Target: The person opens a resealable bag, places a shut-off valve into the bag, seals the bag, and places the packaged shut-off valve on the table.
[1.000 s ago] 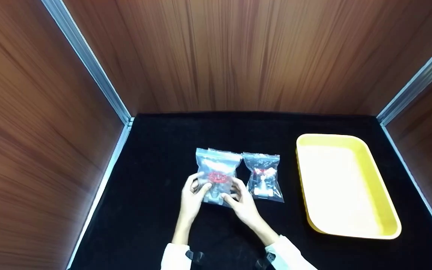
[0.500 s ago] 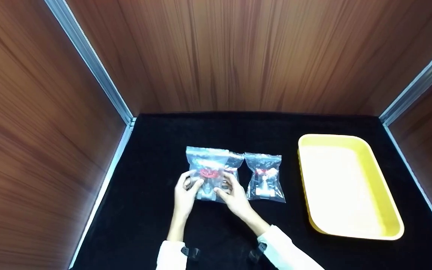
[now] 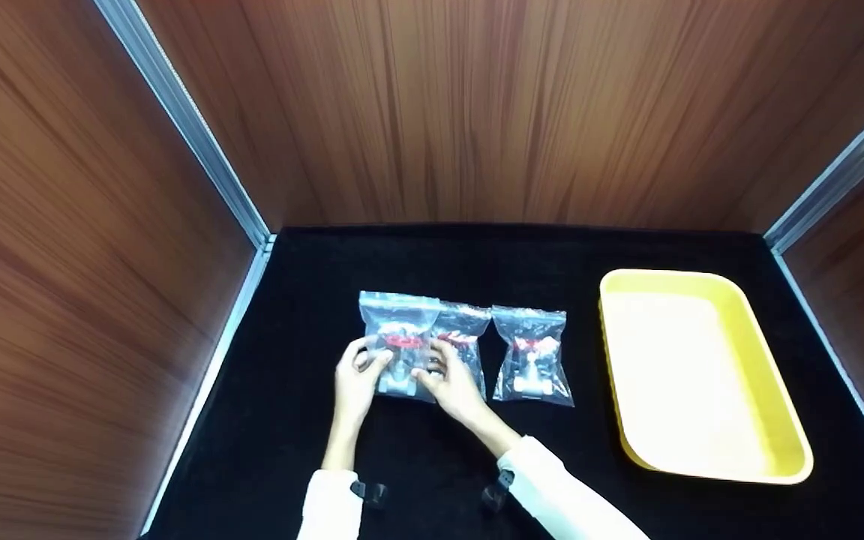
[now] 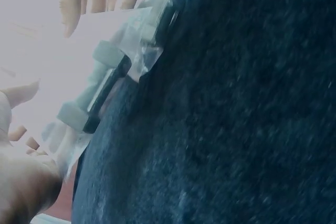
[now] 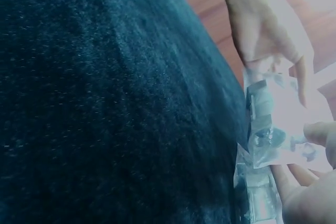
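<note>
My left hand point(image 3: 355, 382) and right hand point(image 3: 456, 386) pinch a clear zip bag point(image 3: 400, 311) by its two sides, thumbs on the front. Inside it show a red round piece and a grey T-shaped body, like a small valve. A second zip bag point(image 3: 464, 321) with similar contents lies partly behind the held bag and my right fingers. To its right, a third such bag point(image 3: 531, 326) lies flat on the black cloth. In the left wrist view, the grey part point(image 4: 94, 90) with two blocky ends shows through the plastic.
A yellow tray point(image 3: 798, 450) stands at the right on the black cloth point(image 3: 312, 285). Wood-grain panels point(image 3: 477, 112) with metal corner strips rise at the back, left and right.
Both hands have moved left together with the held zip bag. More of the second bag behind it now shows. The third bag and the tray stay put.
</note>
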Demonstrator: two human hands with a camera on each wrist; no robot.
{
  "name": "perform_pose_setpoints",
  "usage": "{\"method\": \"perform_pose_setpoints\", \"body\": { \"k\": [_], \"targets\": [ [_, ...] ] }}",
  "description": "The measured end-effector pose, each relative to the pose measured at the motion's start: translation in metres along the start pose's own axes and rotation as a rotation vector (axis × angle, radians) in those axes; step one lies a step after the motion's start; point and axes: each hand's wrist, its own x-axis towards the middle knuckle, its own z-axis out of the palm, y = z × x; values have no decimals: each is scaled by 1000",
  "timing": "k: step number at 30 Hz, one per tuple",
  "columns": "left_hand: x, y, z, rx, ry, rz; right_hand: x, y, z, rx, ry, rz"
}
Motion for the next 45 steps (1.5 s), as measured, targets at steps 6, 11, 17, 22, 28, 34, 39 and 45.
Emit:
{"method": "perform_pose_setpoints", "body": {
  "k": [6,11,17,22,28,34,39,45],
  "targets": [
    [8,-7,-6,31,32,9,10,-2,9,-56,-20,-11],
    [13,-8,-10,49,48,20,17,-6,13,-91,-35,13],
    [17,-6,-16,76,40,-9,22,-5,17,-99,-68,63],
    [22,-12,-20,84,47,-3,26,-8,22,-130,-72,94],
    [25,-14,-26,118,41,-30,31,-10,29,-195,-86,129],
    [29,-17,-29,162,26,-50,36,-11,31,-263,-88,139],
    [32,-21,-30,145,17,-78,39,-11,31,-287,-98,134],
    [33,-24,-30,137,5,-100,39,-10,31,-291,-120,134]
  ]
}}
